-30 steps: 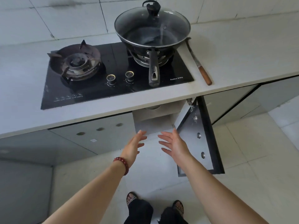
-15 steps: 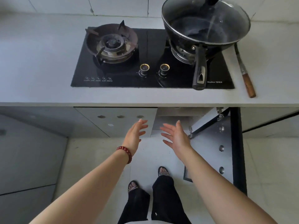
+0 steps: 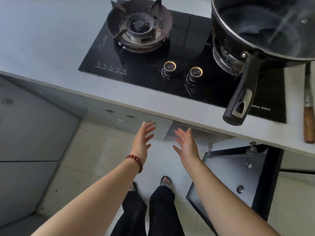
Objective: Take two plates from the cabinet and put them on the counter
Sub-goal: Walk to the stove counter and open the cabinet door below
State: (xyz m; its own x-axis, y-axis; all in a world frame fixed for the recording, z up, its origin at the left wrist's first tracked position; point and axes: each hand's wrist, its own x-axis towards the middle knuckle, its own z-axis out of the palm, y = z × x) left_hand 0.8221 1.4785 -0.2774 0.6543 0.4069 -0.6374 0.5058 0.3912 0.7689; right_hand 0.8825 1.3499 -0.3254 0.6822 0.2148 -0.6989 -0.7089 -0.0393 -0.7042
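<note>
My left hand (image 3: 142,140), with a red bead bracelet on its wrist, and my right hand (image 3: 186,144) reach side by side toward the cabinet opening (image 3: 189,133) under the grey counter (image 3: 51,40). Both hands are empty, fingers spread, palms facing each other. The cabinet door (image 3: 238,174) hangs open to the right of my right arm. The counter edge hides the inside of the cabinet, and I see no plates.
A black gas hob (image 3: 179,53) sits in the counter, with a bare burner (image 3: 139,26) on the left and a lidded wok (image 3: 265,28) on the right; its handle (image 3: 242,94) juts over the counter edge. A wooden-handled tool (image 3: 308,116) lies at far right. My feet stand on the tiled floor (image 3: 95,159).
The view has swung left and tilted down, so the hob and wok shifted right and upward. Both hands stay open and have edged closer under the counter edge.
</note>
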